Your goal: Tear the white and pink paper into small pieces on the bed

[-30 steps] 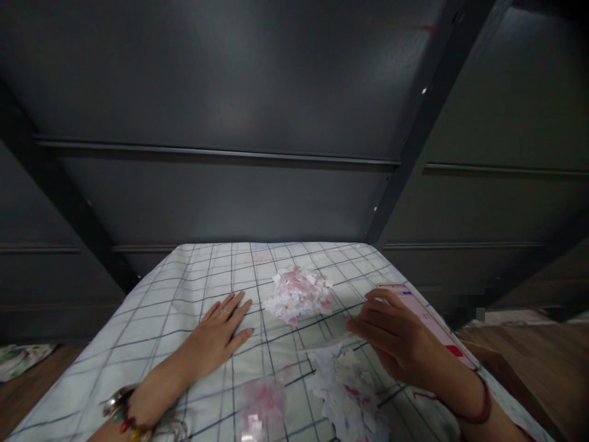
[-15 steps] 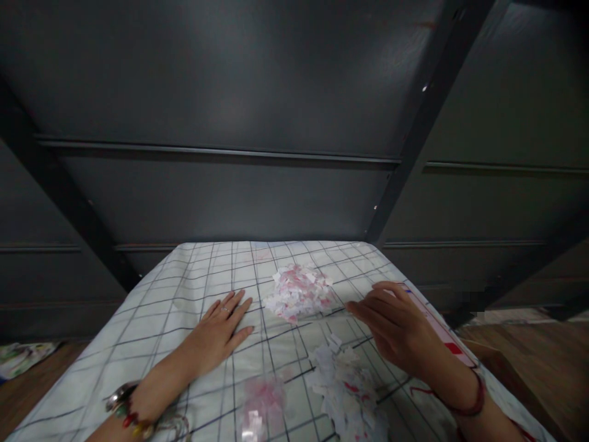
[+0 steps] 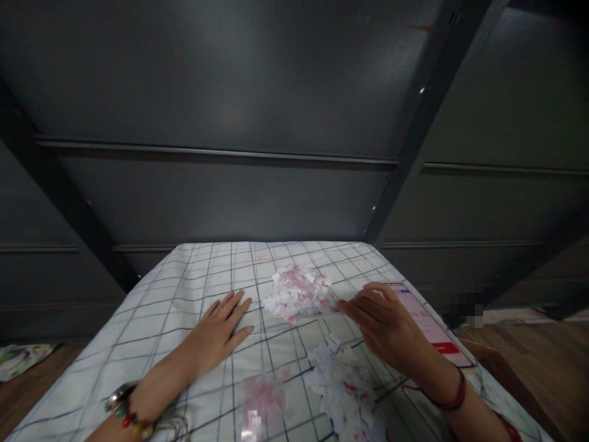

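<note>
My left hand (image 3: pixel 221 328) lies flat on the checked tablecloth (image 3: pixel 221 264), fingers spread, with nothing in it. Just right of it is a heap of torn white and pink paper scraps (image 3: pixel 299 294). My right hand (image 3: pixel 384 322) hovers at the heap's right edge, its fingers pressed together in a pinch. What they hold, if anything, is too small to make out. A second heap of mostly white paper scraps (image 3: pixel 347 393) lies nearer me, below that hand. Left of this heap sits a clear plastic bag (image 3: pixel 263 402) with something pink in it.
A phone (image 3: pixel 430 325) with a lit pink and red screen lies at the table's right edge, partly behind my right hand. Dark metal panels (image 3: pixel 230 196) rise beyond the table's far edge. Wooden floor (image 3: pixel 543 350) shows at the right.
My right hand has moved a little left, closer to the far paper heap, uncovering more of the phone. My left hand stays where it was.
</note>
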`<action>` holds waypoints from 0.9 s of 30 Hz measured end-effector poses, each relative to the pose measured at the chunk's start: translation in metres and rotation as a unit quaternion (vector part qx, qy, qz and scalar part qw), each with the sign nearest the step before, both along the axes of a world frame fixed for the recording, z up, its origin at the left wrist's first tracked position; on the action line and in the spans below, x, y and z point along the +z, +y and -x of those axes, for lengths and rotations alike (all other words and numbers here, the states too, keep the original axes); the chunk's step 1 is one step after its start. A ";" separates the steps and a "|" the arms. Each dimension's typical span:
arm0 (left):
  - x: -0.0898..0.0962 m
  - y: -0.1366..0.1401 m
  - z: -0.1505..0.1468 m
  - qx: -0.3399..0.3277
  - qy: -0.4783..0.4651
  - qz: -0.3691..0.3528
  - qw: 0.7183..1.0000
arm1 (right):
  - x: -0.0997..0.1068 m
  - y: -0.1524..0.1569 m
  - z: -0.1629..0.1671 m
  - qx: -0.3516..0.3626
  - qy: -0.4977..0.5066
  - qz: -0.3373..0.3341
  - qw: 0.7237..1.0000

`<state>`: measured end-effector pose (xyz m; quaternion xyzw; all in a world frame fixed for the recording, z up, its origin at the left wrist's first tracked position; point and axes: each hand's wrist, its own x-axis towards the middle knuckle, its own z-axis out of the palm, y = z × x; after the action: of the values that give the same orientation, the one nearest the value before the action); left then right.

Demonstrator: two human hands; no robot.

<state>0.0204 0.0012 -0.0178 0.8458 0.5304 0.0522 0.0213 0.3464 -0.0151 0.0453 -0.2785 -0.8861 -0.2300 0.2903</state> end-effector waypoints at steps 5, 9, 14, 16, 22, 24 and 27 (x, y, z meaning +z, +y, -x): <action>0.001 0.000 0.000 0.000 0.000 -0.001 1.000 | -0.001 -0.002 0.003 0.014 0.000 0.001 1.000; -0.002 0.000 0.001 -0.007 -0.006 -0.012 1.000 | 0.002 -0.006 0.006 0.021 0.000 0.007 1.000; -0.007 0.002 0.003 -0.015 -0.007 -0.028 0.999 | 0.004 -0.008 0.007 0.035 0.008 0.004 0.999; -0.007 0.002 0.004 -0.014 -0.007 -0.030 0.999 | 0.004 -0.009 0.006 0.040 0.011 0.005 0.999; -0.007 0.002 0.003 -0.009 -0.004 -0.024 1.000 | 0.002 -0.006 0.004 0.015 0.014 -0.017 1.000; -0.008 0.002 0.003 -0.009 -0.008 -0.033 0.999 | 0.001 -0.005 0.006 0.008 0.010 -0.022 1.000; -0.010 0.002 0.003 -0.011 -0.006 -0.036 0.999 | 0.001 -0.005 0.009 0.016 0.004 -0.023 1.000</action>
<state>0.0170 0.0034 -0.0273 0.8513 0.5191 0.0763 -0.0055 0.3373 -0.0202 0.0459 -0.2585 -0.8838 -0.2446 0.3039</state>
